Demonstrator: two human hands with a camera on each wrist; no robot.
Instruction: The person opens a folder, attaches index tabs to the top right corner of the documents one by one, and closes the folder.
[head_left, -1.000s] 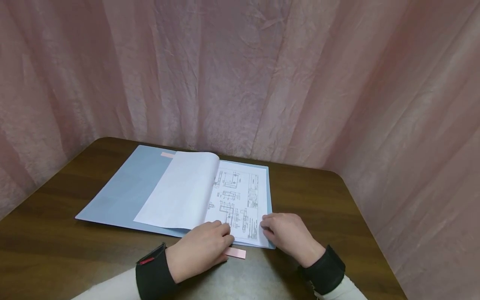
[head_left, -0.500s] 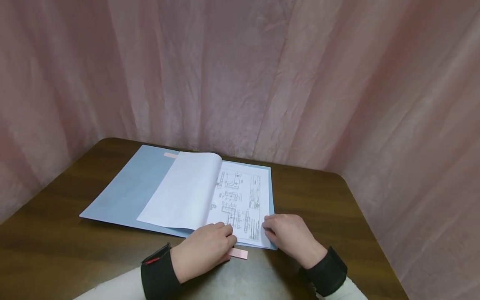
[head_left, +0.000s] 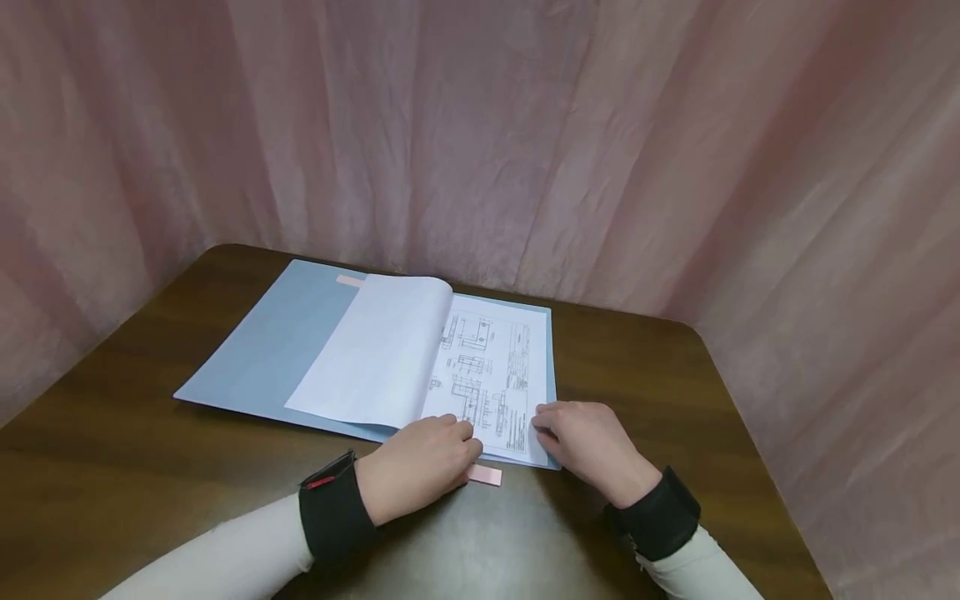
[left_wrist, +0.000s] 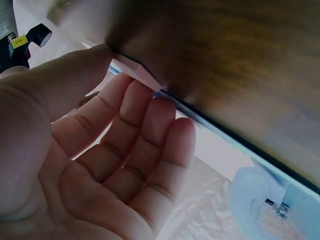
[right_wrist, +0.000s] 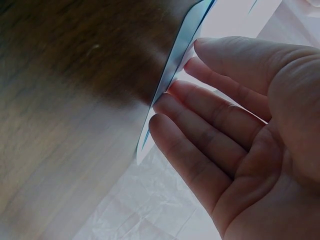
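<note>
A light-blue folder (head_left: pixel 247 350) lies spread on the table, with a page (head_left: pixel 375 350) turned over to its left, blank side up. On its right half lies a sheet with technical drawings (head_left: pixel 498 342). My left hand (head_left: pixel 423 467) rests at the near edge of the pages, fingertips over the sheet's lower left, next to a pink strip (head_left: pixel 485 475) that sticks out. In the left wrist view, its thumb meets the strip (left_wrist: pixel 137 72). The fingertips of my right hand (head_left: pixel 588 442) touch the sheet's lower right edge. In the right wrist view, its fingers extend along the folder's edge (right_wrist: pixel 170 75).
The wooden table (head_left: pixel 645 375) has rounded far corners. A second pink strip (head_left: pixel 349 281) shows at the folder's far edge beside the turned page. Pink curtains (head_left: pixel 480 142) hang behind and to the sides. Black bands (head_left: pixel 337 508) circle both wrists.
Folder, table and hands all sit higher in the head view, as the view has tilted down. The hands keep their places at the sheet's near and right edges; the pages look unchanged.
</note>
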